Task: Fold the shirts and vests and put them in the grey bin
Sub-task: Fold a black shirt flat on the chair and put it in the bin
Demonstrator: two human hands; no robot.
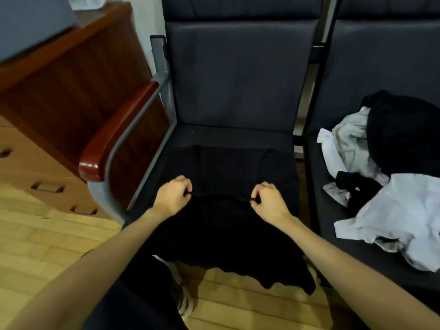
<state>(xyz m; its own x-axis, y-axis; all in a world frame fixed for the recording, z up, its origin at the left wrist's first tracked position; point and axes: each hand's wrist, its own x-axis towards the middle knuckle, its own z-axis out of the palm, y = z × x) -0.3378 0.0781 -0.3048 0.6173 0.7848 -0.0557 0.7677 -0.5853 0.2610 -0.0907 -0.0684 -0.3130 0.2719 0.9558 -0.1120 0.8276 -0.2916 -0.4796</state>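
A black garment (223, 236) lies over the front edge of the dark chair seat (228, 139), its lower part hanging toward the floor. My left hand (172, 195) pinches the garment's top edge on the left. My right hand (267, 202) pinches the same edge on the right, about a shoulder's width away. A pile of white, grey and black clothes (390, 177) lies unfolded on the neighbouring seat to the right. No grey bin shows clearly; a blurred grey shape (33, 22) sits on the wooden cabinet at the top left.
A red-brown armrest (114, 136) on a grey metal frame bounds the chair on the left. A wooden cabinet (59, 96) with drawers stands beyond it. The floor (35, 234) is light wood. My shoe (183, 303) shows below the hanging fabric.
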